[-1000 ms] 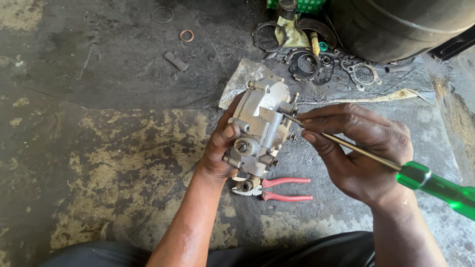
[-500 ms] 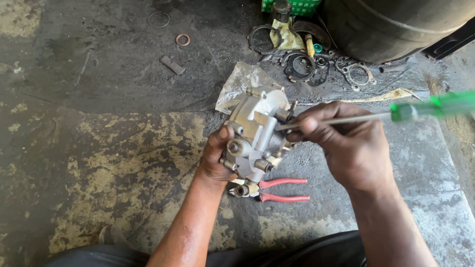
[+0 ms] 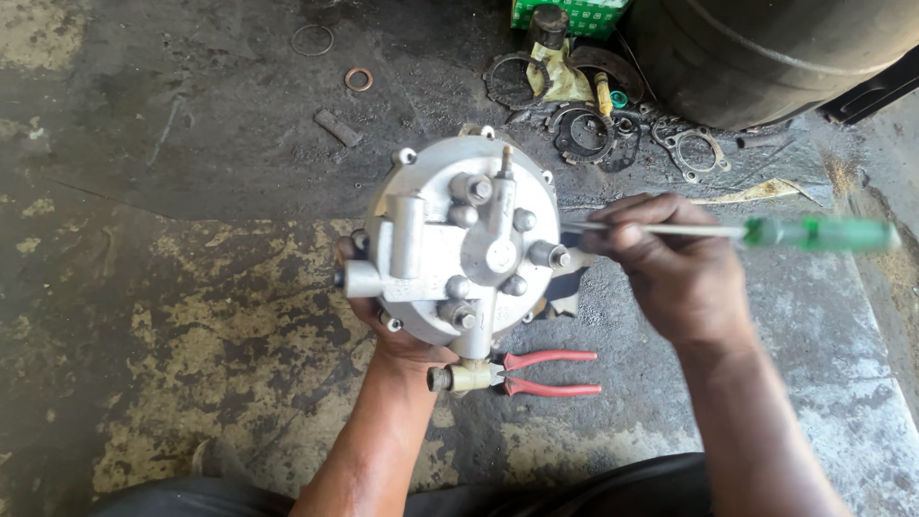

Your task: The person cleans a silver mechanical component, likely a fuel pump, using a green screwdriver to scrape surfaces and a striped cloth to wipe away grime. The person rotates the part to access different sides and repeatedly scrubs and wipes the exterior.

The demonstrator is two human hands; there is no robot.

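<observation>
Grimy, oil-stained concrete floor [image 3: 191, 316], dark with grease toward the top, patchy yellow-grey lower down. Only one view, from the head camera, looking straight down.

Near the centre, a round grey metal housing [image 3: 462, 251], cast, studded with bolts and stubby ports, its face turned up toward the camera. Cradled from underneath by the left hand [image 3: 383, 330], mostly hidden behind the casting, fingers curled up round the left edge and closed on it. To the right, the right hand [image 3: 670, 263], wrapped shut on the thin steel shaft of a screwdriver [image 3: 728, 232] lying almost level; translucent green handle out to the right, blurred; tip at a fitting on the housing's right side, contact too small to confirm.

Just below the housing, on the floor, a pair of red-handled pliers [image 3: 546, 373], handles pointing right. Partly hidden behind the housing, a crumpled clear plastic bag [image 3: 567, 297].

Further up, a scatter of metal rings and gaskets [image 3: 584, 124], a copper washer [image 3: 359, 78], a thin wire ring [image 3: 312, 39] and a short flat metal bar [image 3: 339, 126]. At the top right, a big black rounded tank [image 3: 766, 57]; beside it, a green crate [image 3: 565, 11].
</observation>
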